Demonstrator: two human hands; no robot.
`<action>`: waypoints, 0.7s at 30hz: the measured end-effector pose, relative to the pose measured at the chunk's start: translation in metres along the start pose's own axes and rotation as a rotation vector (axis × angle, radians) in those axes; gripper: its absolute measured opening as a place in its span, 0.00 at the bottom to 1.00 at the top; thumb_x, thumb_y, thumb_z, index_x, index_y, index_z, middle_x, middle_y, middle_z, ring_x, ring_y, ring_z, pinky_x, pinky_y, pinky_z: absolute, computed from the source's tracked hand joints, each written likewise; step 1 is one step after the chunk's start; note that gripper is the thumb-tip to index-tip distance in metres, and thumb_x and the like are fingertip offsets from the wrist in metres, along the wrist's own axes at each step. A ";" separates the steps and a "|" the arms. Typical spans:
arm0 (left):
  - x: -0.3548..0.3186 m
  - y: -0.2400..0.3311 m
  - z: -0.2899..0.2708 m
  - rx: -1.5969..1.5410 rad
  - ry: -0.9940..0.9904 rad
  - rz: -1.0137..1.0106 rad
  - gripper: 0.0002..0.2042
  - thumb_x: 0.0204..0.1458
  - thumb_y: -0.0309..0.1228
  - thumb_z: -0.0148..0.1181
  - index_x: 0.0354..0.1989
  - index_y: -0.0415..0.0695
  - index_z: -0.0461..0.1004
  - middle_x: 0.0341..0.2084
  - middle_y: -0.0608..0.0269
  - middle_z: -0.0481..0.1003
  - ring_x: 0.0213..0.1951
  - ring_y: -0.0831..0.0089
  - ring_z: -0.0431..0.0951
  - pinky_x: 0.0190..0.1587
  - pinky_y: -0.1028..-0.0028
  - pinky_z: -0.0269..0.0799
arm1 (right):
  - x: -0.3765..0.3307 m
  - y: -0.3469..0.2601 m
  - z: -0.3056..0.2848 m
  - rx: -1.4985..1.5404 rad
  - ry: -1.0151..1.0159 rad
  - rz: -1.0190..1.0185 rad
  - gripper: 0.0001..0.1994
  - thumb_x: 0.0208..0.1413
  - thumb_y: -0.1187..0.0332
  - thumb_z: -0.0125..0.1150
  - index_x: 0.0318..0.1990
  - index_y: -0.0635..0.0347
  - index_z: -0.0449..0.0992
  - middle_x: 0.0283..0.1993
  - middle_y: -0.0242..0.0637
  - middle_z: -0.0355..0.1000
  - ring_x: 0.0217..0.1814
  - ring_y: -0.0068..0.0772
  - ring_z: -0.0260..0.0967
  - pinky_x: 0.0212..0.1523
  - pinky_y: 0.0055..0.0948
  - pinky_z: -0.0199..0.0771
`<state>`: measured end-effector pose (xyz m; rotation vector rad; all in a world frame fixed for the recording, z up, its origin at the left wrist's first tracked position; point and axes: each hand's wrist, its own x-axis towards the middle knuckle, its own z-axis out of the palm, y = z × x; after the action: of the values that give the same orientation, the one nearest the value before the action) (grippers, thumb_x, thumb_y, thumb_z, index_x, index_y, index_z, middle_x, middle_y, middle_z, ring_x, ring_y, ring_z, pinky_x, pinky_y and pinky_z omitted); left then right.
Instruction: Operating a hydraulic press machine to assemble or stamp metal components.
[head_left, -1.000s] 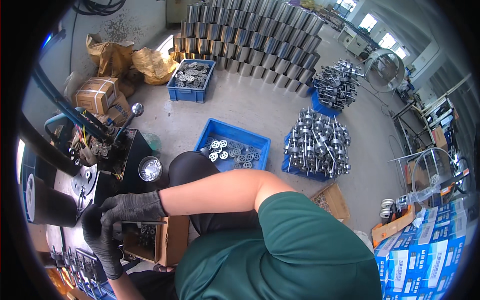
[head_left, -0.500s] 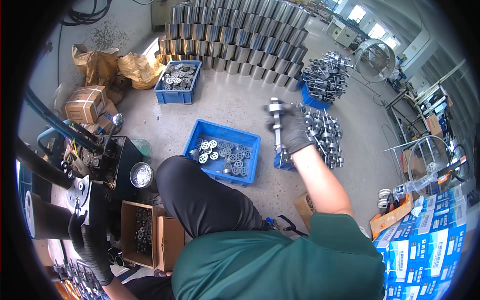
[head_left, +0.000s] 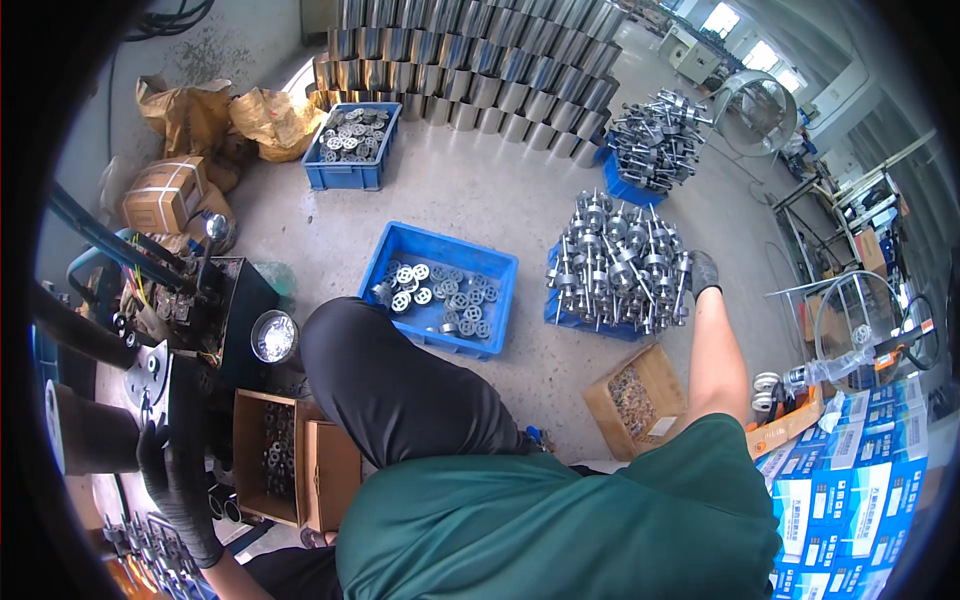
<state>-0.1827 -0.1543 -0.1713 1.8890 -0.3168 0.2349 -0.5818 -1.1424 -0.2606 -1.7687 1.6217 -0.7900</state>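
Observation:
My right hand, in a dark glove, is at the right side of a heaped pile of metal shafts with round discs. Its fingers are largely hidden there, so a hold on a shaft cannot be made out. The pile rises out of a blue crate. At the far left, my gloved left hand has its fingers stretched upward beside a dark cylinder, just below a machine's metal plate. Nothing shows in that hand.
A blue crate of spoked discs stands before my knee. Open cardboard boxes sit to either side. Behind are another disc crate, stacked steel cylinders and a second shaft pile. Blue-white cartons stand right.
My right hand, which held a metal shaft with discs in front of the pile, has swung right to the pile's far side. That shaft is no longer distinguishable. My left hand stays put.

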 end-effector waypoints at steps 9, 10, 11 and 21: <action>-0.003 0.010 -0.023 0.339 0.006 0.182 0.22 0.65 0.31 0.59 0.64 0.34 0.69 0.50 0.57 0.77 0.52 0.68 0.76 0.59 0.68 0.72 | 0.004 -0.012 0.018 -0.521 -0.253 -0.227 0.27 0.67 0.53 0.42 0.56 0.66 0.79 0.57 0.62 0.76 0.61 0.60 0.74 0.59 0.50 0.71; -0.009 0.013 -0.025 0.167 0.007 0.087 0.22 0.64 0.29 0.60 0.65 0.34 0.69 0.51 0.55 0.77 0.52 0.69 0.76 0.59 0.68 0.72 | 0.001 -0.021 0.028 -0.585 -0.253 -0.308 0.27 0.67 0.53 0.42 0.56 0.66 0.79 0.56 0.62 0.76 0.61 0.59 0.74 0.59 0.50 0.71; -0.014 0.016 -0.028 0.115 0.016 0.047 0.22 0.63 0.28 0.60 0.65 0.35 0.68 0.51 0.54 0.77 0.52 0.69 0.76 0.59 0.68 0.73 | -0.001 -0.031 0.040 -0.673 -0.268 -0.400 0.27 0.67 0.54 0.43 0.56 0.66 0.79 0.56 0.61 0.77 0.60 0.58 0.74 0.58 0.49 0.71; -0.040 0.032 -0.045 0.031 0.115 0.036 0.19 0.57 0.26 0.65 0.57 0.39 0.75 0.44 0.53 0.82 0.49 0.66 0.83 0.55 0.66 0.78 | -0.029 -0.153 0.189 -0.537 -0.473 -0.496 0.22 0.65 0.59 0.48 0.55 0.65 0.80 0.54 0.53 0.78 0.55 0.49 0.75 0.54 0.46 0.74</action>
<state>-0.2311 -0.1174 -0.1407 1.8932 -0.2706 0.3736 -0.3412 -1.0960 -0.2646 -2.5547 1.1448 -0.0882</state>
